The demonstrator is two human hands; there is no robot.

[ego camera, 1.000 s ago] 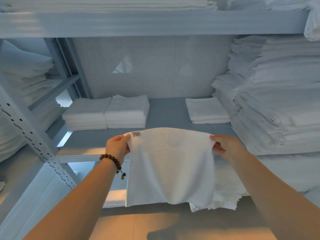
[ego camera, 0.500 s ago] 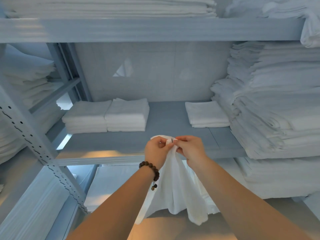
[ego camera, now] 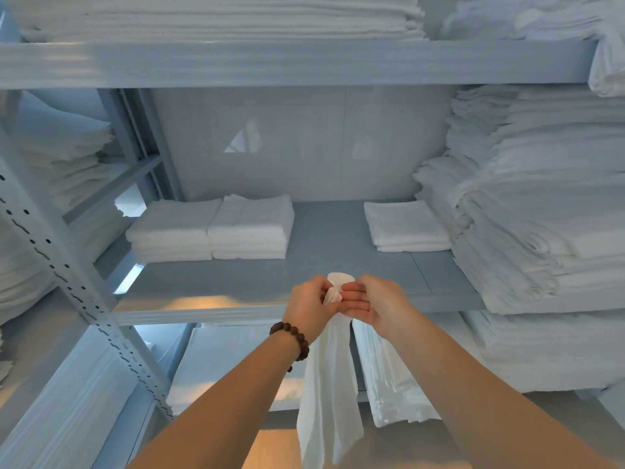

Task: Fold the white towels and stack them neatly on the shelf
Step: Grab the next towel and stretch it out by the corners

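While I watched through the head camera, both hands met just in front of the front edge of the middle shelf (ego camera: 324, 238). My left hand (ego camera: 311, 306) was curled firmly around the gathered top of the towel (ego camera: 328, 401). My right hand (ego camera: 368, 302) pinched the same top between thumb and forefinger, and its other fingers were nearly straight. The towel hung down from the hands in a narrow, loose strip, below the shelf edge and touching nothing that I could see. A bead bracelet (ego camera: 294, 338) sat on the left wrist.

On the shelf, two folded stacks (ego camera: 172, 231) stood side by side, touching, near the back-left corner. A lower folded stack (ego camera: 406, 228) lay near the back, toward the right. A tall, uneven pile of linen (ego camera: 541, 214) filled the right end and reached out to the front edge. The middle of the shelf showed bare grey board. The upper shelf (ego camera: 270, 62) carried more flat white linen (ego camera: 220, 18). A perforated post (ego camera: 67, 265) crossed the left side, and folded sheets (ego camera: 392, 377) lay on the shelf below, partly hidden behind the towel and my right arm.
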